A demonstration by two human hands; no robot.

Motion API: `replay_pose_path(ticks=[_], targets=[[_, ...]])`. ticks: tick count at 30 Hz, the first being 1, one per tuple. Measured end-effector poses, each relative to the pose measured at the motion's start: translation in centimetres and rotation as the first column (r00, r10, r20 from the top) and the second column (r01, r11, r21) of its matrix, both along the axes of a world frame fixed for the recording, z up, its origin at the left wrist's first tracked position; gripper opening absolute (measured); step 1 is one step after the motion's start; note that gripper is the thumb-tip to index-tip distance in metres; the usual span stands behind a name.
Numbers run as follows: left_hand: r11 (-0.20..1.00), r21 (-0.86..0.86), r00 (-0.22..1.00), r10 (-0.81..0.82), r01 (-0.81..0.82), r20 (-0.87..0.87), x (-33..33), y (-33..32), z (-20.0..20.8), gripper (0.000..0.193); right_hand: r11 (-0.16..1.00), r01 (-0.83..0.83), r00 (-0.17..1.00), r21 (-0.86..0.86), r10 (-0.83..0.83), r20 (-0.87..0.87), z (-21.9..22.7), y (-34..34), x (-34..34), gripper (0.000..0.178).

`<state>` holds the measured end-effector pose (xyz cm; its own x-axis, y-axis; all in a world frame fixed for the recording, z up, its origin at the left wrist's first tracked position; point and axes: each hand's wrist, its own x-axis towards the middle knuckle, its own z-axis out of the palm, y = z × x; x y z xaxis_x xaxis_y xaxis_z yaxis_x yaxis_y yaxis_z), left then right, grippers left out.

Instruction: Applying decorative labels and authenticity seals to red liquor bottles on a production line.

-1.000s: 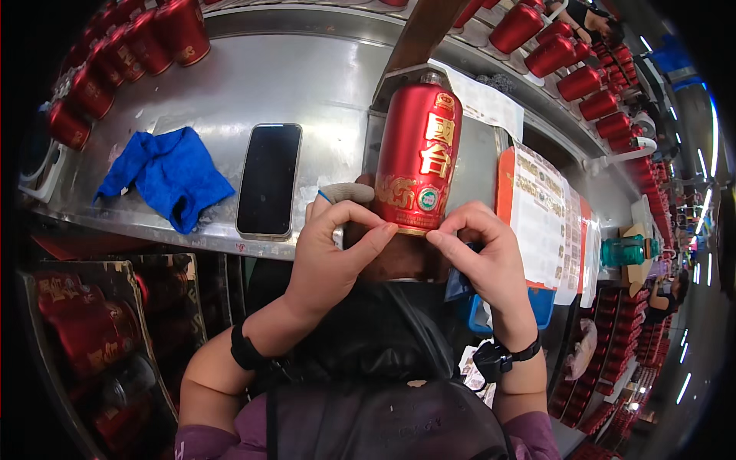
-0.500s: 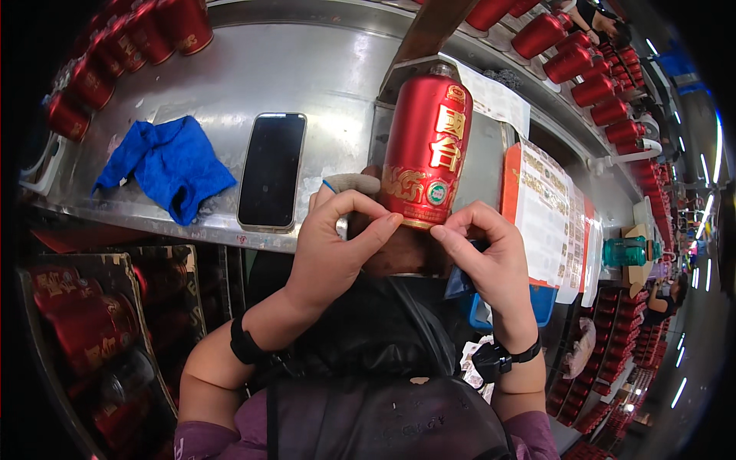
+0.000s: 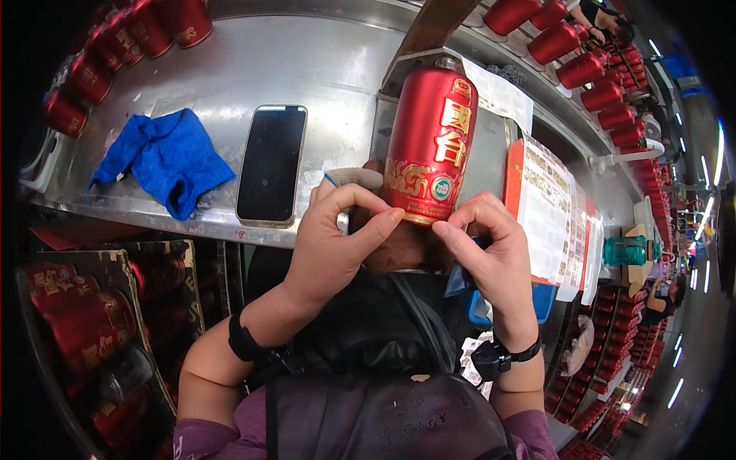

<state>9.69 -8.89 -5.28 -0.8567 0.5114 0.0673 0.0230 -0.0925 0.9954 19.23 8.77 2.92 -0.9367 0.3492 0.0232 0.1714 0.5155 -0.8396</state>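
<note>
A red bottle [image 3: 432, 138] with gold characters, a gold relief pattern and a round green-and-white mark lies in a metal holder, its capped end pointing away from me. At the left corner of its base, my left hand [image 3: 337, 230] pinches thumb against index finger. A grey cloth sleeve [image 3: 356, 179] covers another finger of that hand. My right hand [image 3: 491, 238] makes a similar pinch by the base's right corner. A thin gold edge [image 3: 418, 220] runs between both pinches; whether it is a held strip or the bottle's rim, I cannot tell.
On the metal bench [image 3: 322, 54] lie a blue cloth [image 3: 172, 161] and a black phone [image 3: 272, 165]. Printed sheets of small stickers [image 3: 548, 207] lie to the right, with a blue bin [image 3: 543, 303] below. Red bottles [image 3: 556, 42] line the far right; racks [image 3: 84, 307] stand lower left.
The view has shifted slightly, and the bottle appears a little higher and turned a touch. Both hands keep their pinches at the bottle's base.
</note>
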Motion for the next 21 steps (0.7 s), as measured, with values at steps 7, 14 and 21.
replay_pose_path(ticks=[7, 14, 21], targets=[[0.998, -0.059, 0.997, 0.002, -0.007, -0.082, 0.00, 0.03, 0.25, 0.006, 0.996, 0.001, 0.999, 0.084, 0.002, -0.036, -0.35, -0.07, -0.06, 0.014], [0.990, -0.142, 0.996, 0.006, -0.018, -0.086, -0.12, -0.14, 0.37, 0.011, 0.983, 0.040, 0.999, 0.181, -0.038, -0.014, 0.07, -0.48, 0.16, 0.016], [0.992, -0.129, 0.999, 0.003, -0.008, -0.038, -0.34, -0.55, 0.07, 0.017, 0.976, 0.071, 0.996, 0.203, -0.081, 0.040, 0.28, -0.09, 0.49, 0.016]])
